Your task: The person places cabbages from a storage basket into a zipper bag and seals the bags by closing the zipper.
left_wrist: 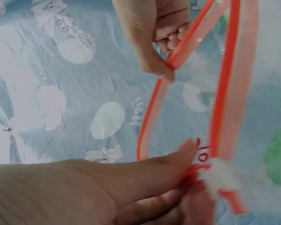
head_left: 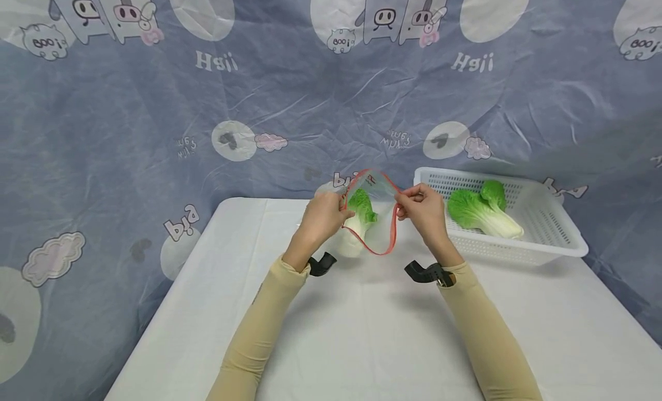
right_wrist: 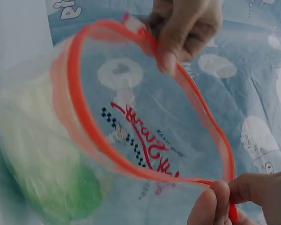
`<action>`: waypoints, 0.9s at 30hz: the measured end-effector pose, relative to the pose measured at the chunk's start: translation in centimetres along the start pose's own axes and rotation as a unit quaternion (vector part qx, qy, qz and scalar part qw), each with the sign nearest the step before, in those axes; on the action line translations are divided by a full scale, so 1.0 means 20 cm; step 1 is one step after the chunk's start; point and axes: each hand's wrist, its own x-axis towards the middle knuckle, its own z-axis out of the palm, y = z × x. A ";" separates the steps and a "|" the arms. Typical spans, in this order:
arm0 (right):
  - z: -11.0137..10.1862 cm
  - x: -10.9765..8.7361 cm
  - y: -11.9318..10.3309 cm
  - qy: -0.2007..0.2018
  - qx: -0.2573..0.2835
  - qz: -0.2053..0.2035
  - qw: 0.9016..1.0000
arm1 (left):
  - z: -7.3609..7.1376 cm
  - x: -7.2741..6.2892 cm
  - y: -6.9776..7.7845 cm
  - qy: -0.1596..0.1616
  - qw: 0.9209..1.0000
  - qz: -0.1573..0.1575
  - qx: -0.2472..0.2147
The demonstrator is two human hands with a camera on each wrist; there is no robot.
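A clear zip bag with a red-edged mouth (head_left: 395,231) is held spread above the white table between both hands. My left hand (head_left: 324,214) pinches the left side of its rim, close to a white zip slider (left_wrist: 222,176). Opposite it, my right hand (head_left: 425,211) grips the right side between thumb and fingers. Red lettering (right_wrist: 152,145) shows on the bag's far wall. A small leafy cabbage (head_left: 364,204), green on top and pale at the base, appears through the clear plastic beside my left hand.
At the back right of the table (head_left: 362,332) stands a white perforated basket (head_left: 564,226). Another green-leaved cabbage (head_left: 478,214) lies inside it. A grey-blue printed cloth (head_left: 310,102) hangs behind the table.
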 end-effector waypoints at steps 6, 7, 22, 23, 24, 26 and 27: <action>0.00 -0.05 -0.08 -0.007 0.028 -0.019 0.999 | -0.01 0.02 -0.02 0.137 0.991 0.004 -0.007; 0.00 -0.06 -0.09 -0.011 0.038 -0.022 0.999 | -0.02 0.03 -0.03 0.154 0.988 0.002 -0.015; -0.06 -0.13 -0.24 -0.074 0.172 -0.096 0.978 | -0.12 0.06 -0.15 0.221 0.968 0.009 -0.117; -0.06 -0.14 -0.25 -0.075 0.178 -0.102 0.976 | -0.12 0.07 -0.15 0.221 0.967 0.011 -0.124; -0.06 -0.14 -0.25 -0.075 0.183 -0.109 0.974 | -0.12 0.07 -0.16 0.220 0.966 0.014 -0.132; -0.06 -0.15 -0.27 -0.071 0.186 -0.120 0.972 | -0.13 0.08 -0.17 0.215 0.966 0.019 -0.144; -0.07 -0.15 -0.27 -0.069 0.187 -0.123 0.972 | -0.13 0.08 -0.17 0.211 0.966 0.022 -0.150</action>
